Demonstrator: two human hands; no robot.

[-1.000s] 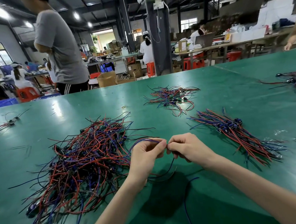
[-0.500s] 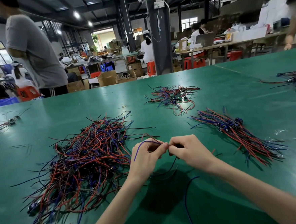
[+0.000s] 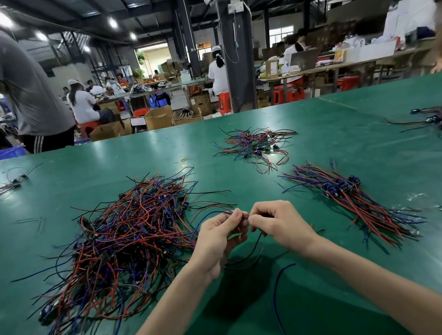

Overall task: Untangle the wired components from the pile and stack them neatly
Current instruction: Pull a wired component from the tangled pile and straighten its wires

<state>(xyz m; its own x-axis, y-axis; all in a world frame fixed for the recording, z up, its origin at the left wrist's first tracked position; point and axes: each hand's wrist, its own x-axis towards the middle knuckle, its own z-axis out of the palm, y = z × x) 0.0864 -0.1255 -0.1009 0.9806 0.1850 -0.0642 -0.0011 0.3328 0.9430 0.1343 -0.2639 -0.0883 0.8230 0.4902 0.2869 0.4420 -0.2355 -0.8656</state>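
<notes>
Wired component (image 3: 218, 213) | L hand (image 3: 219, 235) + R hand (image 3: 278, 222) still pinch it | pile (image 3: 130, 239) unmoved

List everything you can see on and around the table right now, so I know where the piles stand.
Table: one, green, fills the foreground.
Tangled pile: one, red, blue and black wires, left of the hands.
Neat stack: one, red and blue wires laid parallel, right of the hands.
Smaller loose pile: one, same colours, far centre.
Far pile: one, dark wires, cut off at right edge.
Small cluster: one, few wires, far left.
Blue wire: one, between the forearms.
Bystander: one, grey shirt, beyond the table at left.
Seated workers: several, white tops, far benches.
Held wired component: one, blue and black wires, between both hands.
Left hand: one, pinches the component.
Right hand: one, pinches it too.
</notes>
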